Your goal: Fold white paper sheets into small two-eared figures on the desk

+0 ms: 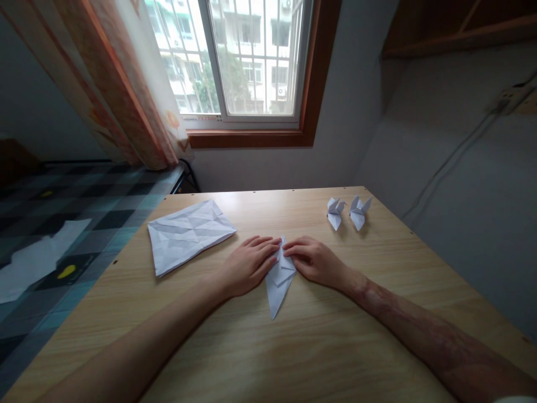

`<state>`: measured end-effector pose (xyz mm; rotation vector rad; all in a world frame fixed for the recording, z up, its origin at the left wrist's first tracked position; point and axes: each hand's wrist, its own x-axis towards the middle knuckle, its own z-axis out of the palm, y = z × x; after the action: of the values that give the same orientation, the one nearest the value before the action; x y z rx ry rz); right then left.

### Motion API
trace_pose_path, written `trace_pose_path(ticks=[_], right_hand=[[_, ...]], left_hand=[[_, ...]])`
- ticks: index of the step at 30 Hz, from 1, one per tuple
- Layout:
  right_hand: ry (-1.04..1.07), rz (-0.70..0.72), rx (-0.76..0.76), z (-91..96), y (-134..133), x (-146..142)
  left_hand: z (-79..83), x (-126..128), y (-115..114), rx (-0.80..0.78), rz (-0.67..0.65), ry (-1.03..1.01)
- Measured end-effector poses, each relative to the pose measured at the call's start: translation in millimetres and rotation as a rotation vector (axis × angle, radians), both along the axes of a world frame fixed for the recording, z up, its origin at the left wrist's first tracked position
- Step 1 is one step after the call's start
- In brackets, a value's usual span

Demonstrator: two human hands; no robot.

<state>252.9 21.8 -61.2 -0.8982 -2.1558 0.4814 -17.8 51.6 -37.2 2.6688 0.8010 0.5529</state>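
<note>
A piece of white folded paper (280, 280) lies on the wooden table, a narrow kite shape with its long point towards me. Its upper end is partly hidden by my fingers. My left hand (251, 263) rests flat from the left, fingers stretched out, their tips on the paper's upper left part. From the right, my right hand (314, 258) has its fingers curled together at the paper's upper right edge, pinching it. Two small folded paper cranes (335, 214) (359, 212) stand at the back right, apart from both hands.
A creased white paper sheet (191, 235) lies at the table's (268, 364) back left. Beside the table on the left is a bed with a checked cover (104, 204) and white paper (39, 260) on it. A window (251, 61) and a curtain (113, 84) are behind.
</note>
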Motion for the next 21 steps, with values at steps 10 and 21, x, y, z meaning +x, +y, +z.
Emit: trace_pose_path(ticks=[10,21], right_hand=[[-0.201,-0.106,0.039,-1.7,4.4,2.5],[-0.359,-0.136,-0.028,-2.3,4.5,3.1]], left_hand=[[-9.6,-0.8,3.0,0.241,-0.039,-0.017],[-15.9,-4.9,-2.2,0.342,-0.186,-0.062]])
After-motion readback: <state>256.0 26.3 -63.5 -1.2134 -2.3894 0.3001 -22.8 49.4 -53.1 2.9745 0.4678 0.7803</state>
